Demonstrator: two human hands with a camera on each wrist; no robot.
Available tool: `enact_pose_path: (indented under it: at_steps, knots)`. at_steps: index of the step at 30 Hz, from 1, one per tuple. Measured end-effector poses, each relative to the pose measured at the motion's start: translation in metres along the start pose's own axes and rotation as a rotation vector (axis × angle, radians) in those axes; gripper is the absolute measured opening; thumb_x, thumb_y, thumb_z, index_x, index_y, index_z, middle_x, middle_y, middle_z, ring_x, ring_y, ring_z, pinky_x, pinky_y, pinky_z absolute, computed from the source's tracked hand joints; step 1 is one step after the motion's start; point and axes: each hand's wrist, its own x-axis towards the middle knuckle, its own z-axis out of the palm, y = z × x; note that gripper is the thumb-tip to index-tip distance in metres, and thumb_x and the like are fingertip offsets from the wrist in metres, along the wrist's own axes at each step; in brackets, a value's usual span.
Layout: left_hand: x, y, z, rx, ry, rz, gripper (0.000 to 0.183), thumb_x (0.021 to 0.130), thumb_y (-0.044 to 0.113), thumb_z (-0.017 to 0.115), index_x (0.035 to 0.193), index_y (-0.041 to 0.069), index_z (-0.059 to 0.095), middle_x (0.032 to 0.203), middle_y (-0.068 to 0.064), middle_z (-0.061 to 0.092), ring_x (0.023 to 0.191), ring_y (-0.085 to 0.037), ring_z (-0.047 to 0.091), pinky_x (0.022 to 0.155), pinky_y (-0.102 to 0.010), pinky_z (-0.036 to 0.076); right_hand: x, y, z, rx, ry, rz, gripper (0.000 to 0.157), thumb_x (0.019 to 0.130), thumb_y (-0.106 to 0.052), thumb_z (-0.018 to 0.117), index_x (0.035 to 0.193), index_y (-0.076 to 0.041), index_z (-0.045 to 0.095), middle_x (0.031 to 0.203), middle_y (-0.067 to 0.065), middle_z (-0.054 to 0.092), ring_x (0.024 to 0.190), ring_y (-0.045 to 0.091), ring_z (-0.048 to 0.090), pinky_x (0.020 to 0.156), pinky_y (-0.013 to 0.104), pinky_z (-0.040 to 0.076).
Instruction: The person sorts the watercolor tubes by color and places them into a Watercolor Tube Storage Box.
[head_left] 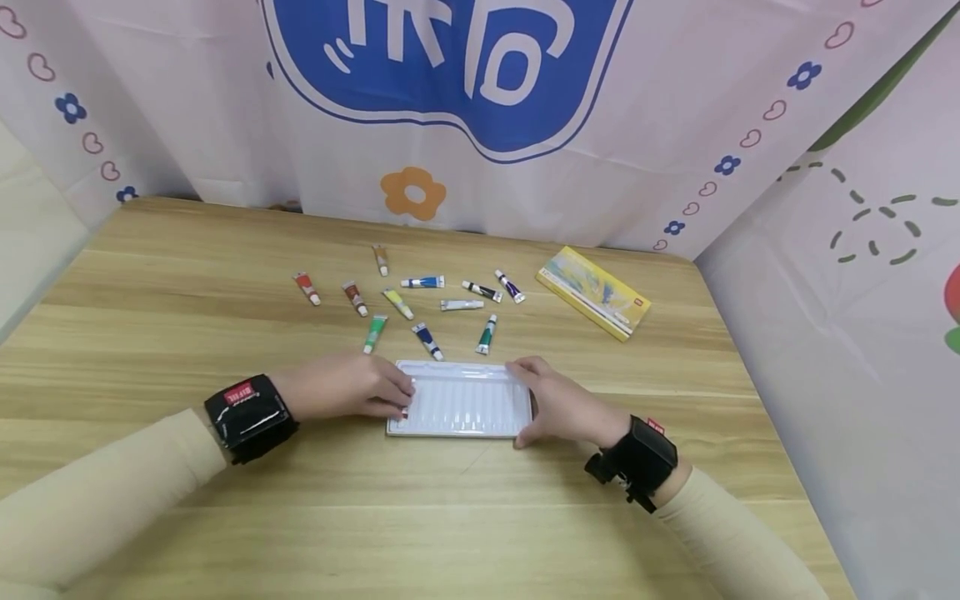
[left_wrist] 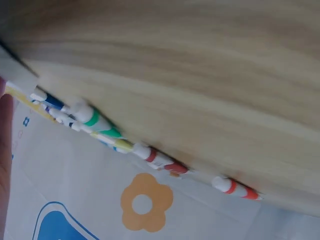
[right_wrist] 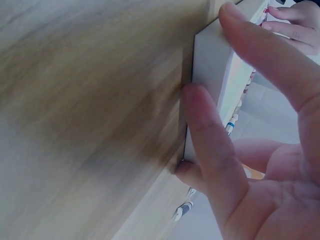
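Note:
A white plastic tray (head_left: 472, 408) with ribbed slots lies on the wooden table in front of me. My left hand (head_left: 352, 387) is over its left end, pinching a small paint tube (head_left: 405, 412) mostly hidden under the fingers, a bit of red showing. My right hand (head_left: 566, 408) grips the tray's right end, thumb at the near corner and fingers at the far one. In the right wrist view, fingers (right_wrist: 207, 125) press along the tray's side wall (right_wrist: 207, 60). Beyond the tray lie several paint tubes, the nearest being dark blue (head_left: 427, 341), light green (head_left: 375, 333) and dark green (head_left: 486, 334).
Farther back are red (head_left: 307, 288), brown (head_left: 356, 298), yellow (head_left: 398, 303), ochre (head_left: 381, 260), blue (head_left: 423, 282), white (head_left: 461, 305), black (head_left: 482, 291) and violet (head_left: 510, 286) tubes. A yellow box (head_left: 594, 292) lies at the back right. A printed curtain (head_left: 225, 125) hangs behind the table.

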Motion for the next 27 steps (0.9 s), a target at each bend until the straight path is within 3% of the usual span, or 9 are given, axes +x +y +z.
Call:
enact_pose_path:
  at_steps: [3,6,15,27]
  knots:
    - [-0.006,-0.002,0.006,0.097,0.082,0.092,0.021,0.091,0.021,0.080,0.109,0.010,0.080,0.112,-0.002,0.075,0.106,-0.016,0.070,0.091,-0.033,0.057,0.001,0.000,0.001,0.001,-0.001,-0.001,0.111,0.071,-0.018,0.096,0.158,0.002,0.030,0.158,0.023,0.032,0.139,0.037,0.044,0.114,0.046,0.038]
    - [-0.011,-0.003,0.011,0.131,0.132,0.116,0.022,0.089,0.017,0.082,0.109,0.010,0.080,0.113,-0.002,0.074,0.108,-0.016,0.070,0.092,-0.034,0.057,0.001,-0.001,0.001,-0.007,-0.002,-0.010,0.110,0.072,-0.018,0.096,0.158,0.002,0.031,0.158,0.024,0.032,0.139,0.038,0.044,0.114,0.046,0.039]
    - [-0.011,0.001,0.005,0.102,0.057,0.040,0.029,0.087,0.006,0.075,0.116,0.006,0.077,0.120,-0.007,0.073,0.115,-0.021,0.068,0.094,-0.038,0.056,0.000,0.001,-0.001,-0.023,0.001,-0.022,0.109,0.072,-0.021,0.095,0.158,0.002,0.031,0.159,0.025,0.032,0.140,0.039,0.043,0.113,0.047,0.039]
    - [-0.009,0.006,0.005,0.060,0.040,-0.056,0.024,0.092,0.013,0.074,0.115,0.010,0.079,0.117,-0.003,0.074,0.115,-0.019,0.067,0.097,-0.037,0.055,-0.001,-0.001,-0.001,-0.019,-0.006,-0.012,0.109,0.072,-0.020,0.095,0.158,0.002,0.031,0.159,0.025,0.031,0.141,0.039,0.041,0.114,0.049,0.037]
